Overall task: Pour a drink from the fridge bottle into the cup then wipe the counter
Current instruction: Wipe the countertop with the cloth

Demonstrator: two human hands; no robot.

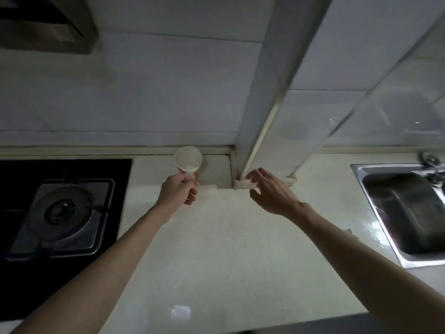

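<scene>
one white cup (188,159) — empty, tilted

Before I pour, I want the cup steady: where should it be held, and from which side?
Grip the cup low on its side wall, near the narrow base, coming from the near side, as the left hand does now. It tapers downward, so fingers wrap the base easily, and its open mouth stays clear. The right hand is open and empty.

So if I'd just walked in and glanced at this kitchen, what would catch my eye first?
Probably the white cup pinched in the left hand, held over the pale counter near the back wall. The right hand hovers open beside it, empty. A gas burner sits far left, a steel sink far right.
</scene>
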